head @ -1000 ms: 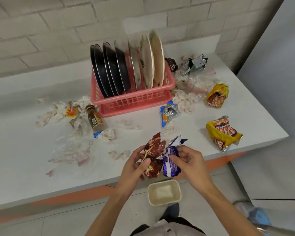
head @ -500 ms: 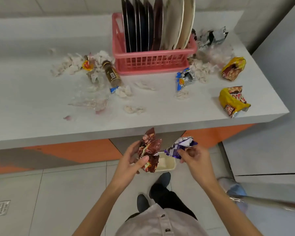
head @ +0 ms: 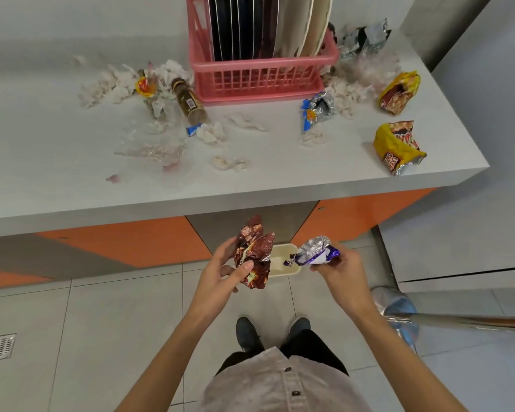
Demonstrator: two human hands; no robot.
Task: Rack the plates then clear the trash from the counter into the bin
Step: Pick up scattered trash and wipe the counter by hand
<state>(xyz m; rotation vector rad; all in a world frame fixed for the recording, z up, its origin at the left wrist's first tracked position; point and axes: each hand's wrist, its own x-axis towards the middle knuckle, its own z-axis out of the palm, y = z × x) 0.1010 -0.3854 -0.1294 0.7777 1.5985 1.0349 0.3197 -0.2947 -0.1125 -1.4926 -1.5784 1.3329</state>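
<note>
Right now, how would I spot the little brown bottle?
Find the pink rack of plates on the white counter. Beside its front left corner lies the brown bottle, on its side among crumpled white tissues. It is the only bottle there, dark with a label; its neighbours are all scrunched.

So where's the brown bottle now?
In the head view, the brown bottle lies on the counter, just left of the pink rack, among crumpled tissues.
</note>
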